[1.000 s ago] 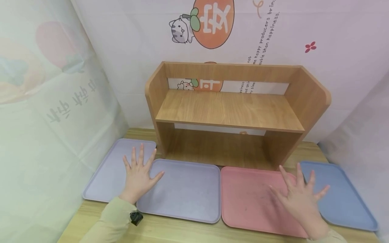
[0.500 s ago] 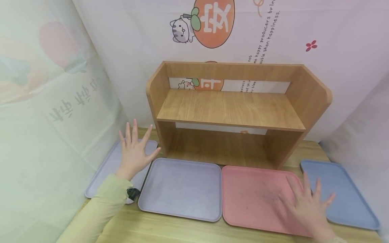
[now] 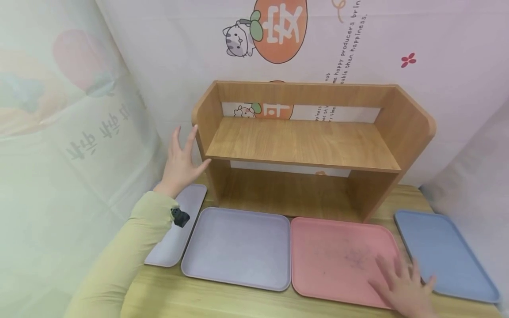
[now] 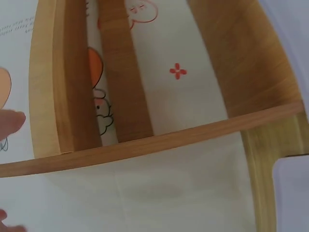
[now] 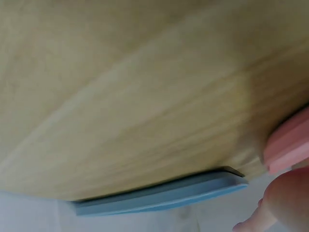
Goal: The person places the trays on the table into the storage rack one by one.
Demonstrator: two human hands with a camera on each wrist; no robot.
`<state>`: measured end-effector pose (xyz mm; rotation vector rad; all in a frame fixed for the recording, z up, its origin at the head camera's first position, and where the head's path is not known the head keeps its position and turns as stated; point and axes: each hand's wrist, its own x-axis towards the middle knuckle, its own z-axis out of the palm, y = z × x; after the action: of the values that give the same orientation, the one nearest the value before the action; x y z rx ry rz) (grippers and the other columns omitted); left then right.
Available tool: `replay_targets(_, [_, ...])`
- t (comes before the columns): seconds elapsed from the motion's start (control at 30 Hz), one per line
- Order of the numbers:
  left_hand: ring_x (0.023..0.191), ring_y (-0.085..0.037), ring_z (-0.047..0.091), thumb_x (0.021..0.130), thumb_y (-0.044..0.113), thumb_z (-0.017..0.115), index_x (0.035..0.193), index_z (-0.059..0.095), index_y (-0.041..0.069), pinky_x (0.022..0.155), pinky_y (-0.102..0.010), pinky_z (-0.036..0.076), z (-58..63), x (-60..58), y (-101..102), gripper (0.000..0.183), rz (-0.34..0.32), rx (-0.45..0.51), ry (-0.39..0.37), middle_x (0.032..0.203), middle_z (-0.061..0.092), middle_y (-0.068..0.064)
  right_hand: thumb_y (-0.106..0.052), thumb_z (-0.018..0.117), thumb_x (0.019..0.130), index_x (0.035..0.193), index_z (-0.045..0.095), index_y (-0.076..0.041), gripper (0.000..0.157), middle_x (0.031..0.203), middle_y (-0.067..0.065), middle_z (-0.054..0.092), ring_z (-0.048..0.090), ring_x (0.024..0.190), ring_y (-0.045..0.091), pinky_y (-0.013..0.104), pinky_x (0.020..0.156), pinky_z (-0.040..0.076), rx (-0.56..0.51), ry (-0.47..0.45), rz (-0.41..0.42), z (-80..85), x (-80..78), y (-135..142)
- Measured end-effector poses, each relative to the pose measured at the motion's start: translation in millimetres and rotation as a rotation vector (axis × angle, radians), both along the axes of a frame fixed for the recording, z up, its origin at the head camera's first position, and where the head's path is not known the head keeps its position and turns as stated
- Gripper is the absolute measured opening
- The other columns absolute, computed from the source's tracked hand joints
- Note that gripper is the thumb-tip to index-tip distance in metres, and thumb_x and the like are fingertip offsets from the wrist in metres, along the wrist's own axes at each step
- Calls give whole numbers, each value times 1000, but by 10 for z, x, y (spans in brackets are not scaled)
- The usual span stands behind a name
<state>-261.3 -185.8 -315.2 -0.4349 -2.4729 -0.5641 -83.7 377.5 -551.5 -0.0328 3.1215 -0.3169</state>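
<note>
My left hand [image 3: 179, 170] is raised beside the left side panel of a two-tier wooden desktop shelf [image 3: 298, 141], its thumb and fingers spread. In the left wrist view, fingertips [image 4: 9, 123] show at the left, on either side of the shelf's side panel [image 4: 193, 135], with a gap between them and the wood. Low on the right, my right hand [image 3: 407, 287] has its fingers spread over the near right corner of a pink tray [image 3: 330, 260]. Part of that hand [image 5: 289, 198] appears beside the pink tray's edge in the right wrist view. Neither hand holds anything.
A lavender tray [image 3: 238, 249] lies left of the pink one, and another lavender tray [image 3: 171, 243] is partly hidden under my left forearm. At the right lies a blue tray [image 3: 445, 256]. Printed cloth [image 3: 159, 53] hangs behind and beside the wooden table [image 3: 207, 300].
My left hand has risen from above the left trays to the shelf's left side panel. The right hand has moved down and slightly right, toward the near edge of the pink tray.
</note>
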Motion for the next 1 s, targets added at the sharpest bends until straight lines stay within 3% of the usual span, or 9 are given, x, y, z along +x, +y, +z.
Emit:
replay_targets(0.1, [137,-48,24,81,15,74,151,14,15,107,-61,32,76,-91,20,92,-44,75,-33,150,17,-30,-64,46,88,152,12,-30,80,154,30,0,1,128,68,84,84,-18,-5,-3,5,-40,8,26])
replay_targets(0.2, [134,-45,33,83,8,71,153,9,14,105,-57,38,121,-178,24,94,-93,137,-87,149,26,-28,-62,47,89,152,14,-28,79,153,31,3,10,125,69,86,84,-11,-11,-11,15,-68,14,34])
replay_targets(0.33, [126,-46,44,85,-1,65,154,4,22,92,-52,50,175,-267,14,95,-150,235,-185,150,29,-24,-60,47,90,152,18,-26,76,152,32,7,12,125,66,85,89,-2,-18,-7,35,-96,16,38])
replay_targets(0.43, [119,-48,50,87,-4,62,153,5,27,89,-52,52,213,-311,7,93,-164,273,-219,151,30,-22,-59,46,91,151,22,-25,73,151,33,10,10,127,65,82,93,2,-21,-5,45,-109,18,41])
replay_targets(0.7, [109,-46,58,87,-6,61,152,13,24,87,-53,53,225,-317,28,86,-162,282,-196,144,40,-25,-62,45,90,148,28,-21,73,146,38,16,13,125,66,80,94,12,-12,-45,32,-106,20,43])
replay_targets(1.0, [110,-47,57,88,-5,60,152,14,27,86,-54,53,190,-330,35,85,-141,293,-180,140,43,-29,-58,59,84,131,49,-8,70,136,41,30,27,116,66,78,89,27,17,46,63,-71,-31,37])
